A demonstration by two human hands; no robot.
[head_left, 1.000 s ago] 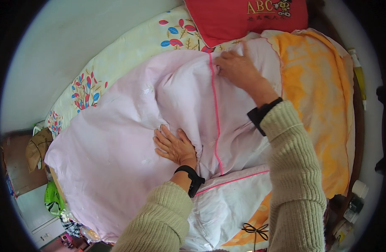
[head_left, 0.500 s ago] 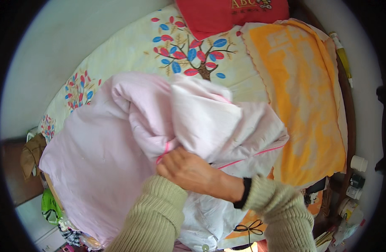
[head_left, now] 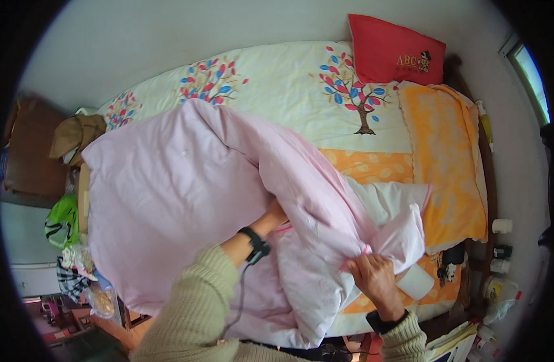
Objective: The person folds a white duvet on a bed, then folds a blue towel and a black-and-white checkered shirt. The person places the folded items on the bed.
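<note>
A pale pink quilt (head_left: 168, 175) with a white underside and bright pink edging lies across the left and middle of the bed. My right hand (head_left: 376, 274) is closed round its pink-trimmed edge at the right, where the cloth bunches up. My left hand (head_left: 277, 214) reaches beneath a thick fold near the middle; the fold hides its fingers. White lining (head_left: 388, 202) shows beyond the right hand. Close to the right wrist, a white roll (head_left: 417, 282) rests on the orange sheet.
A red pillow (head_left: 397, 51) is at the far right, beside an orange towel-like cloth (head_left: 449, 163). The tree-patterned bedding (head_left: 271, 78) runs along the wall. Jars (head_left: 500, 265) line the right side; a green bag (head_left: 63, 220) hangs at the left.
My hands, close together before, are now apart: the right has moved right with the edge, and the left is under the fold. The view has shifted, and the white roll has come into sight.
</note>
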